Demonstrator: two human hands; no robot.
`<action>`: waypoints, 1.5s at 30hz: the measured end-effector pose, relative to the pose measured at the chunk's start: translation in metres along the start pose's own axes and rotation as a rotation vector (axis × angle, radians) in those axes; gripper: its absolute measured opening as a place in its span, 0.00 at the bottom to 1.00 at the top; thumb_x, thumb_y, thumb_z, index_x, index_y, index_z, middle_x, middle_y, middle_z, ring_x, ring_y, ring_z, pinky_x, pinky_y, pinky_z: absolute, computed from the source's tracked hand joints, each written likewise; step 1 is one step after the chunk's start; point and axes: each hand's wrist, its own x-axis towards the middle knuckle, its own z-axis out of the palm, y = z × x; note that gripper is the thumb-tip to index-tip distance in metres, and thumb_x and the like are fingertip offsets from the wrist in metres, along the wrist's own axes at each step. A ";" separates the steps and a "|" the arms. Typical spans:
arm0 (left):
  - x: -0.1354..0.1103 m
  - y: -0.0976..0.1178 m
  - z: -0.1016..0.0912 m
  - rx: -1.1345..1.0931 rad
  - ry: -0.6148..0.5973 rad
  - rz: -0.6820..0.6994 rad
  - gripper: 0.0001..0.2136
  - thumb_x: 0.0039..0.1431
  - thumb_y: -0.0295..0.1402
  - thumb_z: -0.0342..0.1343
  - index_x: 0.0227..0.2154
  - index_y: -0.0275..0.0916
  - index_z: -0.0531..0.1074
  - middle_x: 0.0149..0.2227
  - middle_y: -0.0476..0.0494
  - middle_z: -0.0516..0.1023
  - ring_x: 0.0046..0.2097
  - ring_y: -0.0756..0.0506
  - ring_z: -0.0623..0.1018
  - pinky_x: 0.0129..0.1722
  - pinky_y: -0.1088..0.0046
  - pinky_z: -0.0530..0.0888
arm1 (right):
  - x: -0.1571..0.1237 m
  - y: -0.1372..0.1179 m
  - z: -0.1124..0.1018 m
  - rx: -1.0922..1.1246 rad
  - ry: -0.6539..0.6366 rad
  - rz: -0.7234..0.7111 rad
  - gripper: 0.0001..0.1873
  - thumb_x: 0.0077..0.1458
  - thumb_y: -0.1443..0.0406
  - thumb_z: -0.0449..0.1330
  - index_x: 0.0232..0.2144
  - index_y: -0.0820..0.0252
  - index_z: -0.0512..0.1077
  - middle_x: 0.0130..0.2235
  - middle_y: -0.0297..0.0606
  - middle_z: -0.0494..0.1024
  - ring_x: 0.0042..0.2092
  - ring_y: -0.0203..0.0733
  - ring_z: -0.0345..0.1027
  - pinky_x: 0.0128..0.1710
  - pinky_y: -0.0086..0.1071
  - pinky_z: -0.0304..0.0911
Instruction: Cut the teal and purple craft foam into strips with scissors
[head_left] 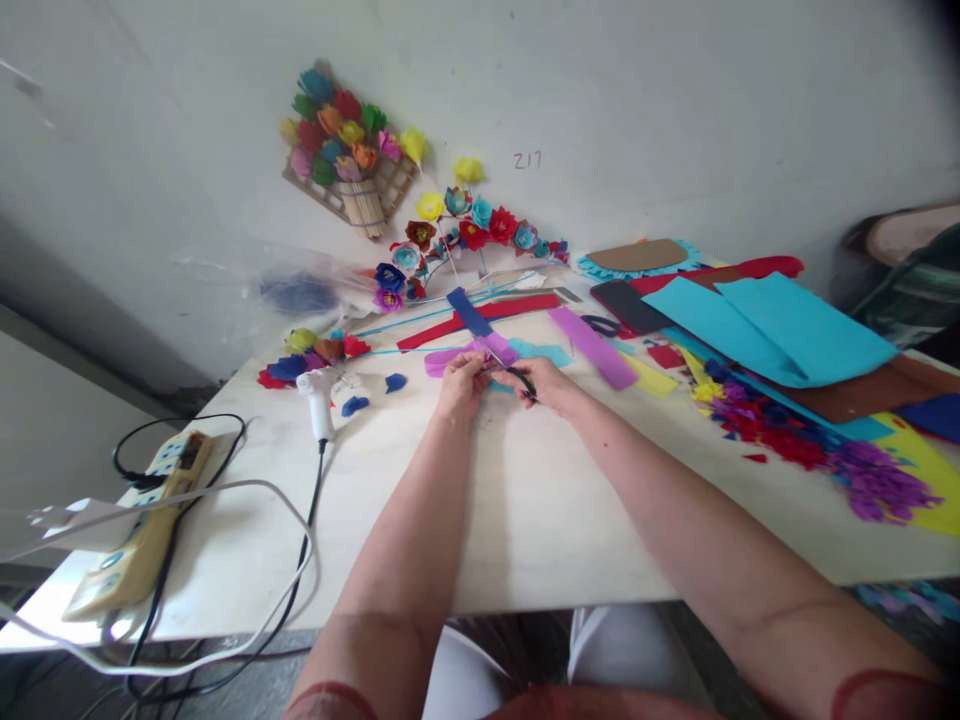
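Note:
My right hand [546, 385] is closed around the black-handled scissors [519, 378], whose blades point up and left toward my other hand. Pinched together, the fingers of my left hand [463, 385] hold a small piece of purple paper, mostly covered by the fingertips. Just behind both hands lie purple paper strips [442, 361] and a dark blue strip [470, 312]. Light teal paper [544, 352] is partly under the scissors area. A longer purple strip [592, 347] rests to the right.
A white glue gun [319, 405] and power strip [142, 525] with cables occupy the left side. Paper flowers [472, 235] stand at the back. Turquoise sheets [810, 325] and colourful cut petals [787, 435] cover the right. Another pair of scissors [600, 325] lies near a dark phone-like slab [628, 308].

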 end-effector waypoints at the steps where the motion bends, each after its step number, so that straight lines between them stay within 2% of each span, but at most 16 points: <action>1: 0.000 0.000 0.000 0.001 0.002 -0.003 0.09 0.41 0.29 0.63 0.21 0.35 0.67 0.20 0.49 0.70 0.25 0.51 0.73 0.28 0.75 0.70 | 0.000 -0.001 0.001 -0.005 0.007 0.004 0.12 0.39 0.63 0.66 0.19 0.63 0.67 0.12 0.26 0.61 0.13 0.27 0.50 0.10 0.22 0.51; 7: 0.001 -0.001 0.000 0.010 0.021 -0.018 0.08 0.43 0.27 0.61 0.19 0.35 0.66 0.19 0.50 0.68 0.25 0.51 0.73 0.29 0.74 0.70 | -0.004 -0.008 0.004 -0.011 0.020 0.028 0.15 0.38 0.63 0.68 0.16 0.63 0.65 0.11 0.26 0.60 0.13 0.26 0.49 0.10 0.22 0.50; 15: -0.001 0.002 0.002 0.021 0.017 -0.056 0.06 0.42 0.26 0.61 0.20 0.34 0.68 0.21 0.47 0.72 0.26 0.51 0.73 0.31 0.74 0.71 | -0.004 -0.002 -0.001 0.036 -0.047 0.082 0.20 0.43 0.52 0.65 0.24 0.63 0.69 0.13 0.27 0.65 0.12 0.27 0.55 0.10 0.21 0.53; 22: -0.001 0.005 0.004 -0.040 0.070 -0.078 0.05 0.42 0.25 0.59 0.21 0.34 0.68 0.23 0.44 0.74 0.28 0.49 0.75 0.34 0.71 0.73 | -0.010 -0.008 -0.005 0.044 -0.059 0.096 0.21 0.43 0.50 0.64 0.26 0.64 0.70 0.14 0.29 0.67 0.12 0.28 0.57 0.08 0.21 0.48; 25: -0.001 0.006 0.005 -0.046 0.116 -0.058 0.04 0.42 0.26 0.58 0.20 0.35 0.67 0.24 0.44 0.74 0.27 0.49 0.75 0.35 0.69 0.74 | -0.009 -0.005 -0.007 0.063 -0.025 0.062 0.21 0.42 0.50 0.64 0.26 0.64 0.70 0.14 0.30 0.67 0.13 0.29 0.58 0.08 0.21 0.45; 28: -0.001 0.006 0.005 -0.042 0.132 -0.033 0.04 0.43 0.28 0.58 0.21 0.35 0.68 0.23 0.46 0.73 0.25 0.52 0.73 0.33 0.71 0.74 | -0.005 -0.002 -0.009 0.106 0.074 -0.044 0.21 0.39 0.51 0.66 0.24 0.63 0.68 0.15 0.29 0.67 0.14 0.29 0.58 0.10 0.22 0.46; 33: -0.006 0.003 0.007 0.081 0.019 -0.010 0.08 0.41 0.31 0.62 0.21 0.35 0.67 0.18 0.50 0.68 0.19 0.54 0.67 0.21 0.76 0.68 | 0.001 -0.002 -0.006 0.204 0.250 -0.123 0.26 0.29 0.56 0.70 0.31 0.61 0.67 0.21 0.29 0.72 0.20 0.32 0.66 0.16 0.23 0.54; 37: -0.012 0.003 0.012 0.243 -0.101 0.018 0.12 0.40 0.35 0.65 0.20 0.36 0.67 0.15 0.52 0.65 0.15 0.56 0.61 0.15 0.78 0.60 | 0.000 -0.007 -0.002 0.265 0.285 -0.111 0.28 0.25 0.59 0.71 0.32 0.61 0.66 0.21 0.26 0.71 0.22 0.32 0.67 0.20 0.24 0.59; 41: -0.014 0.002 0.015 0.327 -0.143 0.011 0.13 0.40 0.38 0.65 0.21 0.36 0.68 0.14 0.52 0.65 0.14 0.56 0.60 0.13 0.78 0.56 | 0.000 -0.009 -0.002 0.243 0.305 -0.136 0.28 0.25 0.58 0.70 0.31 0.60 0.65 0.17 0.23 0.67 0.19 0.33 0.65 0.21 0.26 0.61; 45: -0.014 0.000 0.014 0.351 -0.153 0.005 0.14 0.41 0.39 0.65 0.22 0.36 0.67 0.14 0.52 0.66 0.14 0.56 0.60 0.13 0.78 0.57 | 0.003 -0.006 -0.003 0.185 0.341 -0.166 0.25 0.28 0.58 0.68 0.31 0.59 0.65 0.15 0.23 0.65 0.19 0.36 0.67 0.21 0.27 0.61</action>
